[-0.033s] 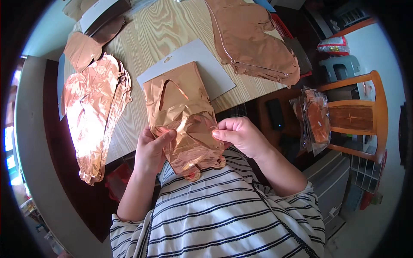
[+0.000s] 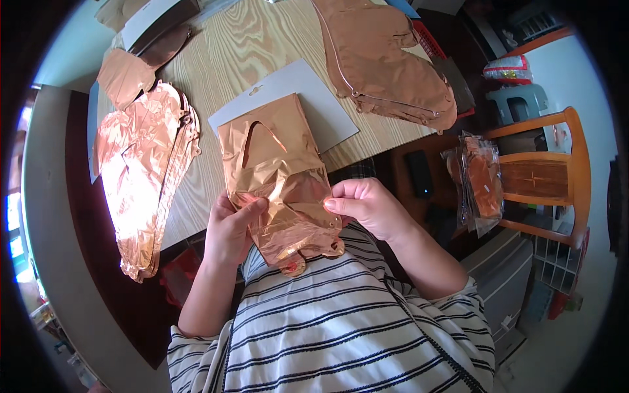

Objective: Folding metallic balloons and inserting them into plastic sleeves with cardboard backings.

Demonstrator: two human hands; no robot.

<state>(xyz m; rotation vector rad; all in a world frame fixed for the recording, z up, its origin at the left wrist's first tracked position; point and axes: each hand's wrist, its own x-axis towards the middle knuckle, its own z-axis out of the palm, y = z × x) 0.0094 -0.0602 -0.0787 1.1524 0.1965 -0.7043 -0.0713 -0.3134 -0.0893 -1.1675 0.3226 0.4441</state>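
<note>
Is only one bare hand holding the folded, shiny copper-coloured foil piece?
No, the left hand grips the left side of the foil piece while the right hand pinches its right edge.

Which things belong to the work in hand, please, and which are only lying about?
Likely part of the work:
copper foil bundle, in left fingers and right fingers
white card
left foil pile
right foil pile

Likely just lying about:
wooden chair
plastic stool
</note>
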